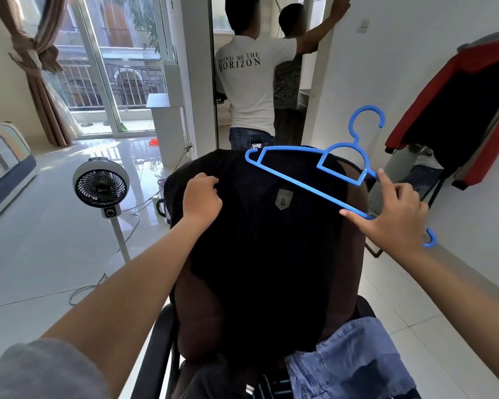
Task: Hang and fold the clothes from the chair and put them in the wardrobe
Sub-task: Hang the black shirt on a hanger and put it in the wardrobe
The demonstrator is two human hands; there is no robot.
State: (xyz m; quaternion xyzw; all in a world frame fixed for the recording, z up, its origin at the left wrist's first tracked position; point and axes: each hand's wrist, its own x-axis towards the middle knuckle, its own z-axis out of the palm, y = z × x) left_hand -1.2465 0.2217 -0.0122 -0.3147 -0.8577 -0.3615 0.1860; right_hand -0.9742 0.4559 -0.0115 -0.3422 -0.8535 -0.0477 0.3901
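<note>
Clothes: one black shirt [265,254], possibly one jeans [349,361], one hanger [308,185].

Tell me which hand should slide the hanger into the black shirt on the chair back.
Right. The right hand already holds the blue hanger just above the black shirt, near its top edge. The left hand grips the shirt's fabric and can hold it steady.

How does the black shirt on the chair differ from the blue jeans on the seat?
The black shirt hangs spread over the chair back; the blue jeans lie crumpled on the seat. The left hand grips the shirt; no hand touches the jeans. The shirt is plain dark; the jeans are faded denim. Both are on the chair.
</note>
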